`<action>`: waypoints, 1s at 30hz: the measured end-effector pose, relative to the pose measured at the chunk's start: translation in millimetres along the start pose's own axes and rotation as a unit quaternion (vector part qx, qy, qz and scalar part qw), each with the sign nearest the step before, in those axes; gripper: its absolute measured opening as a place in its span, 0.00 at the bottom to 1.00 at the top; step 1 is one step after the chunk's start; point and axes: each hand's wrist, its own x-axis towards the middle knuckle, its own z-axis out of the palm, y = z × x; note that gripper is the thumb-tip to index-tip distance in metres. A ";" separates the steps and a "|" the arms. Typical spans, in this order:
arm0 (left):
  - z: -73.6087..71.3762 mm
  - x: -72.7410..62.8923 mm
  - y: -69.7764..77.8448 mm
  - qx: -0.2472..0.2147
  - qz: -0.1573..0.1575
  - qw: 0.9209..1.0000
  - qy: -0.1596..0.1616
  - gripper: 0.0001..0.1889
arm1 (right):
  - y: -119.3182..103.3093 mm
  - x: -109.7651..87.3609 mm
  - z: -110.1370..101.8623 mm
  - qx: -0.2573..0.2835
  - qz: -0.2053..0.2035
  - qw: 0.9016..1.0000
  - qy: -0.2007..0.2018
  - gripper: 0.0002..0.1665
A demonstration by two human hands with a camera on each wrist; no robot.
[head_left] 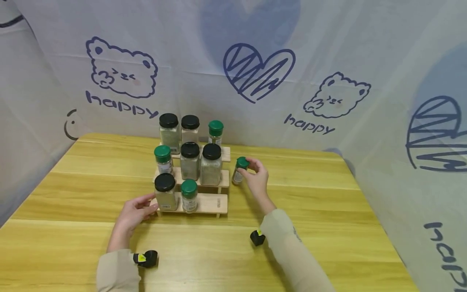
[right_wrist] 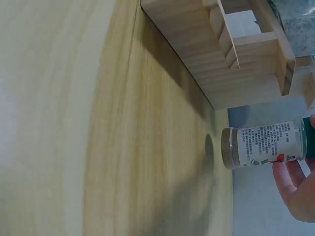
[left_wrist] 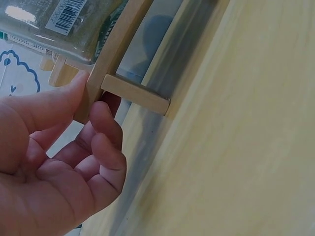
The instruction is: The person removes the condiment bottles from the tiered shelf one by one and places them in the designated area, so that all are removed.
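Head view: pinched jar point(head_left: 238, 175) near centre with right hand point(head_left: 257, 178), left-of-centre rack point(head_left: 211, 206) with left hand point(head_left: 132, 215); possibly risked drop through fingertip slip.

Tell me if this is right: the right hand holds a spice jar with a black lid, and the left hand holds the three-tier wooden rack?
Nearly: the spice jar in the right hand has a green lid, not black, as the head view shows. The left hand does hold the three-tier wooden rack.
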 end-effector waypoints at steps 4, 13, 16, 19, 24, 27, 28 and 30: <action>0.1 -0.8 -0.1 0.002 0.003 1.000 0.002 0.27 | 2.6 4.1 3.5 -0.009 -0.002 1.000 -0.001 0.18; 0.3 -0.9 0.6 0.003 0.004 1.000 0.003 0.26 | 7.5 8.3 7.4 -0.029 0.012 0.999 -0.002 0.18; 0.1 -0.6 0.5 0.003 0.006 1.000 0.004 0.26 | 8.8 8.2 7.8 -0.031 0.014 0.999 -0.003 0.19; 0.3 -0.2 0.7 0.003 0.008 1.000 0.003 0.26 | 10.5 8.7 7.2 -0.032 0.012 0.999 -0.004 0.19; 0.8 0.5 0.7 0.001 0.009 1.000 0.003 0.26 | 20.9 12.9 5.2 -0.026 0.012 1.000 -0.012 0.19; 0.7 0.7 0.1 0.003 0.007 1.000 0.003 0.26 | 33.4 16.0 4.7 -0.032 0.018 0.999 -0.015 0.20; 0.6 0.7 -0.2 0.004 0.005 1.000 0.003 0.26 | 37.1 16.5 4.6 -0.036 0.021 0.999 -0.017 0.21; 0.1 0.6 -0.7 0.004 0.003 1.000 0.003 0.26 | 44.0 17.3 4.5 -0.038 0.027 0.999 -0.019 0.22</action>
